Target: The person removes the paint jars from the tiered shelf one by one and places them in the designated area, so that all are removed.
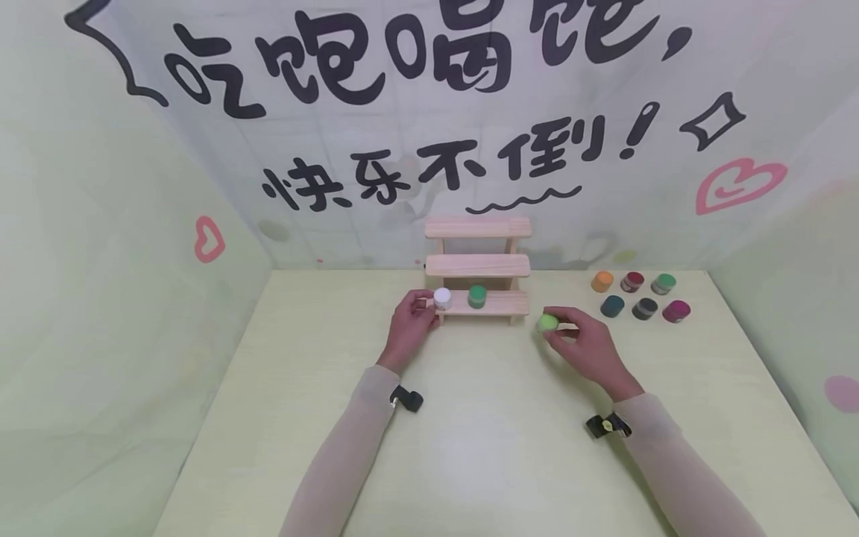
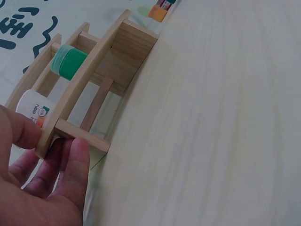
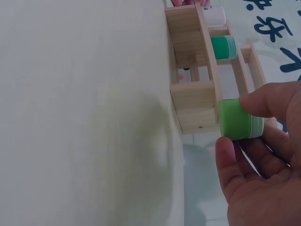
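Note:
A small three-step wooden stand (image 1: 478,265) stands against the back wall. On its lowest step are a white paint jar (image 1: 442,299) at the left and a green paint jar (image 1: 477,296) near the middle. My left hand (image 1: 411,328) grips the left end of that step, thumb above and fingers below, as the left wrist view shows; the thumb lies close by the white jar. To the right of the stand, my right hand (image 1: 590,349) pinches a light green paint jar (image 3: 235,118) between thumb and fingers, near the step's right end.
Several more paint jars stand in two rows at the back right of the table (image 1: 443,462), among them an orange jar (image 1: 602,281), a dark grey jar (image 1: 645,309) and a magenta jar (image 1: 676,311). Printed cloth walls (image 1: 134,298) border the table's back and sides.

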The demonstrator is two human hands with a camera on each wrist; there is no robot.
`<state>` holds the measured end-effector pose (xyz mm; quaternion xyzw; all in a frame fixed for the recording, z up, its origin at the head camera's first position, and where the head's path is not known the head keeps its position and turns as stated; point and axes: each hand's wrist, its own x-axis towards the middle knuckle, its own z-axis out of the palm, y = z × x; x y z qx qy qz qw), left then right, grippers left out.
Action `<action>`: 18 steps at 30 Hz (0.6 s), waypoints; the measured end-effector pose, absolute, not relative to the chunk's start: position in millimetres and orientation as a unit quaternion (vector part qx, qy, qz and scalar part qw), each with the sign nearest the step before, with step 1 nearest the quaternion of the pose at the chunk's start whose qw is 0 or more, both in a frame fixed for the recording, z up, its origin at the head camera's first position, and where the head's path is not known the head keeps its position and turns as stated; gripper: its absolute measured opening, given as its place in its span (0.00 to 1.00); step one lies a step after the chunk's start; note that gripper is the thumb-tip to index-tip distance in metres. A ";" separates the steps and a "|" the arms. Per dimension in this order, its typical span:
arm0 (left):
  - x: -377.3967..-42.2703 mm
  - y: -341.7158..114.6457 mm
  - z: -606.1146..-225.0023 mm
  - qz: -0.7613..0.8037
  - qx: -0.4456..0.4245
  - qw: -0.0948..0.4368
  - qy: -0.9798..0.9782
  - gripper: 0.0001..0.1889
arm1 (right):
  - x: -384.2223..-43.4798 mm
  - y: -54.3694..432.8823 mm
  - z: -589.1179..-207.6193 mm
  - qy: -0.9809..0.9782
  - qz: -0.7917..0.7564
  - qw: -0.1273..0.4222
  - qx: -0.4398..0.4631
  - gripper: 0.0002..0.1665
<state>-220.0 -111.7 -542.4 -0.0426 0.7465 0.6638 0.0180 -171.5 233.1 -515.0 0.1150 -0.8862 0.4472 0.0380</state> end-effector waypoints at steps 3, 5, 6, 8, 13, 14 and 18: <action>-219.8 -111.0 -542.0 0.664 -0.036 0.015 0.747 0.14 | -168.3 240.3 -516.8 -0.888 0.443 0.039 0.113 0.26; -220.2 -110.6 -541.3 0.663 -0.035 0.015 0.748 0.14 | -166.6 245.6 -517.8 -0.891 0.440 0.037 0.108 0.26; -220.4 -110.6 -541.3 0.662 -0.036 0.015 0.748 0.14 | -165.5 248.4 -518.2 -0.892 0.438 0.035 0.105 0.26; -220.8 -110.6 -541.4 0.661 -0.038 0.018 0.749 0.14 | -163.6 254.1 -519.5 -0.894 0.436 0.034 0.098 0.26; -220.4 -110.6 -541.9 0.663 -0.042 0.020 0.747 0.15 | -159.3 269.8 -523.2 -0.896 0.433 0.036 0.091 0.26; -220.3 -110.6 -542.0 0.664 -0.043 0.020 0.747 0.15 | -158.5 273.1 -523.7 -0.897 0.431 0.037 0.091 0.26; -219.8 -110.4 -542.2 0.664 -0.045 0.020 0.746 0.15 | -155.3 286.9 -525.2 -0.902 0.422 0.035 0.083 0.26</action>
